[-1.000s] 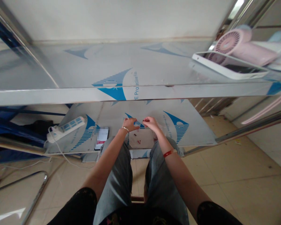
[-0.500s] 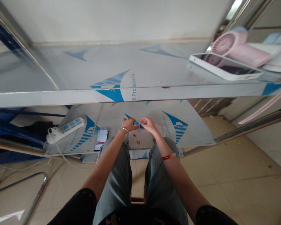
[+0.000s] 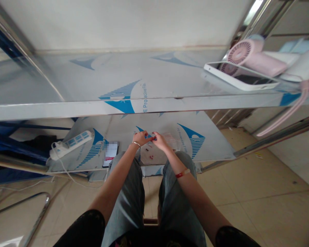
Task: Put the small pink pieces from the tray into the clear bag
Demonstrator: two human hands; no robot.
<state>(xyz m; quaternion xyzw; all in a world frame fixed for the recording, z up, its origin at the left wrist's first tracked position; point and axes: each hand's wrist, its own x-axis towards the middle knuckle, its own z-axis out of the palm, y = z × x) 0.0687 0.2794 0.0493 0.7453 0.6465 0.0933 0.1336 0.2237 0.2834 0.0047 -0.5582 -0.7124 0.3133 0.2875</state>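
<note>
My left hand (image 3: 141, 138) and my right hand (image 3: 159, 140) meet fingertip to fingertip over the lower metal shelf (image 3: 167, 120). The fingers of both are closed in a pinch. Whatever lies between them is too small to make out. Just below them, small dark red pieces (image 3: 151, 157) rest on a pale, flat surface (image 3: 156, 152) in front of my knees. A clear plastic bag or sheet (image 3: 173, 138) appears beside my right hand.
Left on the lower shelf are a phone (image 3: 110, 154) and a white power strip (image 3: 71, 144) with a trailing cable. The upper shelf (image 3: 87, 85) juts out above, holding a pink handheld fan (image 3: 257, 58) and a white-rimmed tray (image 3: 237, 80) at right. A metal tube frame (image 3: 41, 206) stands lower left.
My hands have come together; a small gap showed between their fingertips before. My right hand has shifted slightly left. The view has moved a little, while the shelf items stay put.
</note>
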